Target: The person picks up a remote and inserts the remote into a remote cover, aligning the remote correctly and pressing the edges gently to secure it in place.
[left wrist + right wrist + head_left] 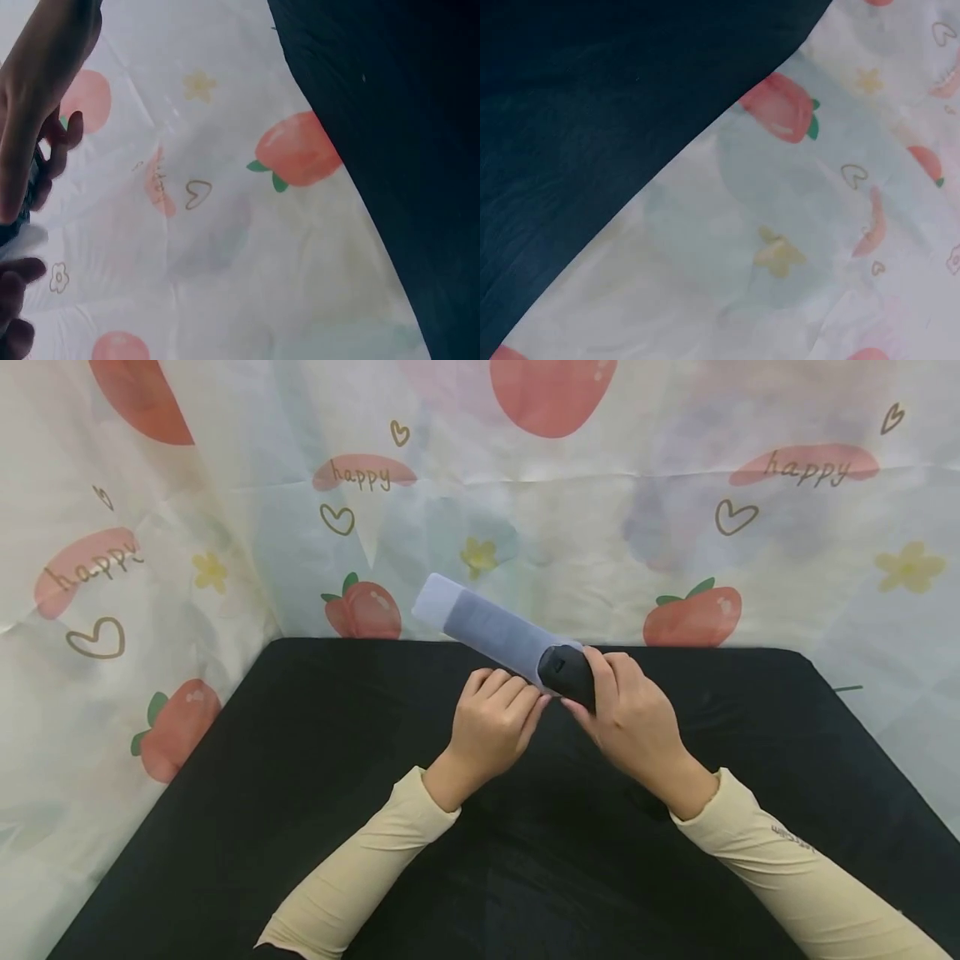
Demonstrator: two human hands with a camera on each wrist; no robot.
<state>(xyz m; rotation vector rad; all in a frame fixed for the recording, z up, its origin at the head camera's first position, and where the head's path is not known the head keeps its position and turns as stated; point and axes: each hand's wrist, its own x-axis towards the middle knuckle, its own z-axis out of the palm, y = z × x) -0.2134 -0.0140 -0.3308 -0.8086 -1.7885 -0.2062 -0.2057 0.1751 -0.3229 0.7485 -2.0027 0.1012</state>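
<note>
In the head view my right hand (637, 718) grips a black rounded piece (566, 672) with a small slot in it, fingers over the top and thumb below. A long, flat, translucent bluish strip (495, 631) with a paler end extends from that piece, tilted up to the left. My left hand (495, 718) has its fingers curled and pinches the strip's lower edge near the black piece. Both are held above the black tabletop. Parts of fingers (56, 154) and a bit of the translucent strip (26, 240) show at the left wrist view's left edge. No hand appears in the right wrist view.
A black cloth-covered table (300, 760) lies beneath the hands. Behind it and along the sides hangs a pale curtain (570, 543) printed with red fruit, hearts and flowers. The right wrist view shows the table's edge beside the curtain (705, 225).
</note>
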